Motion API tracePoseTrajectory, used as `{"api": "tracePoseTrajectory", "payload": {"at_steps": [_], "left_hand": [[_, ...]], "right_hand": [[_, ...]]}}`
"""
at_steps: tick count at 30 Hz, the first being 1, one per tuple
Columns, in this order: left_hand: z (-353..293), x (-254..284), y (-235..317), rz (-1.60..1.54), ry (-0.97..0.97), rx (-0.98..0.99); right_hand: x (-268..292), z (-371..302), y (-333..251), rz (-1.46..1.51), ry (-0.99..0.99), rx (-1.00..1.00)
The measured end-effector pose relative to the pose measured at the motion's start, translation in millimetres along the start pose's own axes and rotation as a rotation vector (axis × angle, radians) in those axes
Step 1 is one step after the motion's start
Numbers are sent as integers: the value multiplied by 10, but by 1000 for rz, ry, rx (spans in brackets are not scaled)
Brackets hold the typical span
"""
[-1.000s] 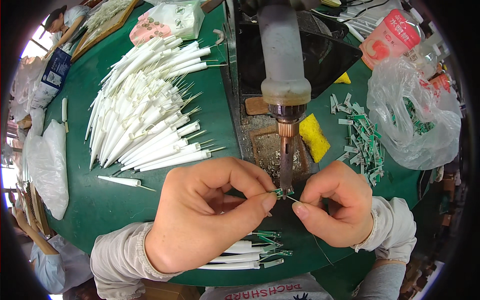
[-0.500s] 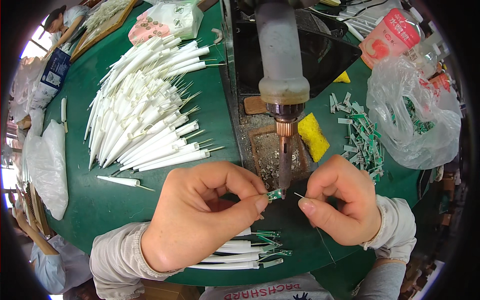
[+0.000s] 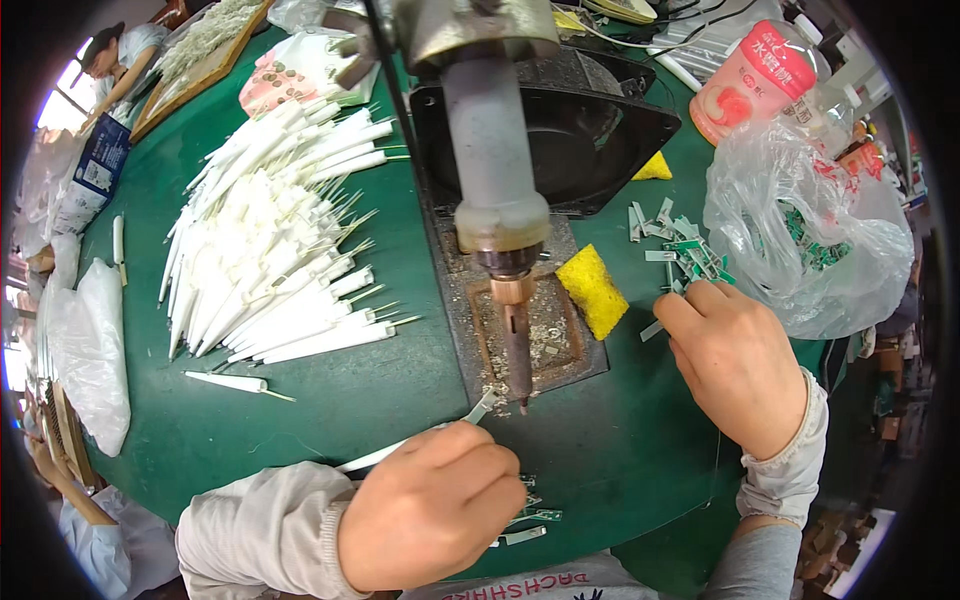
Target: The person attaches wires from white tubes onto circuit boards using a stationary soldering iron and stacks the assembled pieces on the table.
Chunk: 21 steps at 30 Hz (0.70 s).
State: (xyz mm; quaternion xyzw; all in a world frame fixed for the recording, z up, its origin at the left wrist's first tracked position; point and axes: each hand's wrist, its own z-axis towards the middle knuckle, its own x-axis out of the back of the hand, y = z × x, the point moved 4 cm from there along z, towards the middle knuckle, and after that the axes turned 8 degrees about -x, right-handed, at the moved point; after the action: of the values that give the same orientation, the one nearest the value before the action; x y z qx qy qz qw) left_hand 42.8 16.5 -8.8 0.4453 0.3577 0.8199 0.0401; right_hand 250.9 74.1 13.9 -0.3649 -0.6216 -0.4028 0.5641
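Bare green table [image 3: 380, 390] ahead; soldering iron [image 3: 510, 300] blocks the middle.

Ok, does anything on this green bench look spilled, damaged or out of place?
Nothing serious. Small green strip parts lie scattered loose outside the clear plastic bag, by the right hand. One white tube lies apart from the big white pile.

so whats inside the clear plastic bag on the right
Through the clear plastic bag small green pieces show, like the loose ones the right hand reaches. Folds hide how many.
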Motion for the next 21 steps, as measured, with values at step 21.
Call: {"api": "tracePoseTrajectory", "payload": {"at_steps": [21], "left_hand": [[-25,371,-429,710,167,246]], "right_hand": [[0,43,-166,250,130,78]]}}
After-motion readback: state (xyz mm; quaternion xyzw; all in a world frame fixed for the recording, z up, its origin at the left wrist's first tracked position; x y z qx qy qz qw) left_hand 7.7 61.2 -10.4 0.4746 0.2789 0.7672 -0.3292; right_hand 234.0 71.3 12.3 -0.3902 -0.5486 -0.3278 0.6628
